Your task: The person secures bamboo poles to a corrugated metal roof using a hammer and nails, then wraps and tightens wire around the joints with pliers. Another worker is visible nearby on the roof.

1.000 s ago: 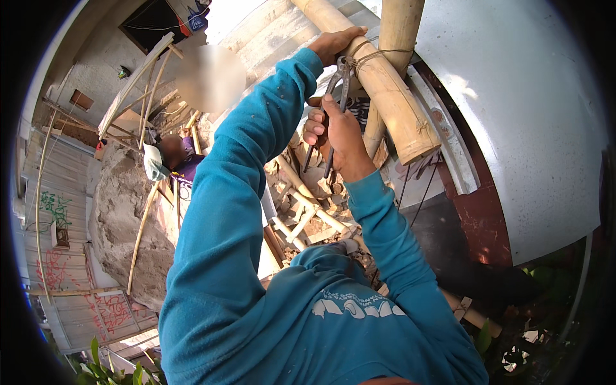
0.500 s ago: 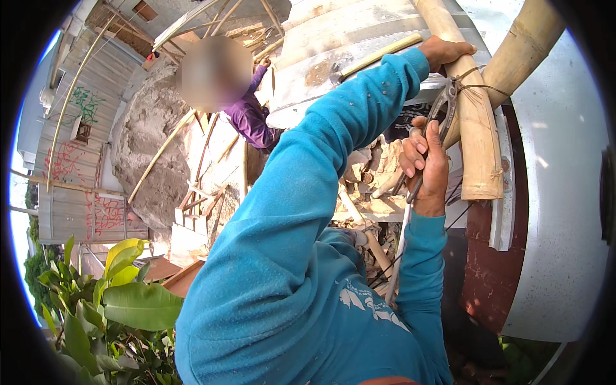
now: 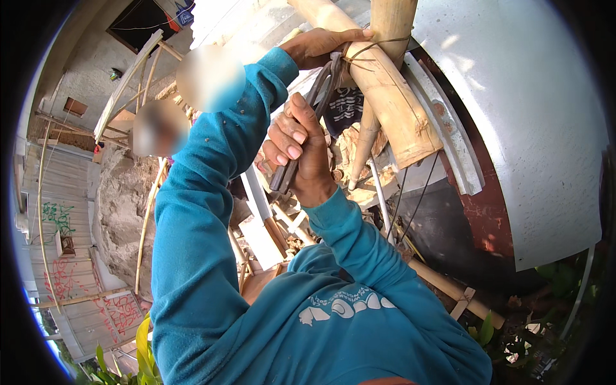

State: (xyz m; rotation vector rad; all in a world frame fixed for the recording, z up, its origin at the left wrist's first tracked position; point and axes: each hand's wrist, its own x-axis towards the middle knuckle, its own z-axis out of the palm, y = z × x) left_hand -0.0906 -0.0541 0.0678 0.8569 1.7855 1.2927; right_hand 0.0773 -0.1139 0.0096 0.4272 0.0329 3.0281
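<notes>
A thick bamboo pole (image 3: 393, 99) slants across the upper middle and meets a second bamboo pole (image 3: 391, 22). Wire (image 3: 364, 60) is looped around them where they cross. My left hand (image 3: 324, 46) wraps over the first pole beside that crossing, its thumb on top and the other fingers partly hidden. My right hand (image 3: 301, 141) is closed round the handles of dark metal pincers (image 3: 333, 74). The pincers' jaws are up at the wire, just below my left hand; whether they bite on it is hard to make out.
Grey sheet metal (image 3: 513, 115) curves along the right. A pale metal channel (image 3: 443, 122) runs beside the bamboo. Below lie rubble and timber scraps (image 3: 260, 240). At left are a large boulder (image 3: 122, 212), upright poles and a corrugated fence (image 3: 61, 199). Other people stand at upper left.
My view has swung, so the hands and bamboo now sit further left and higher. The pincers remain in my right hand at the wire, and my left hand remains on the pole.
</notes>
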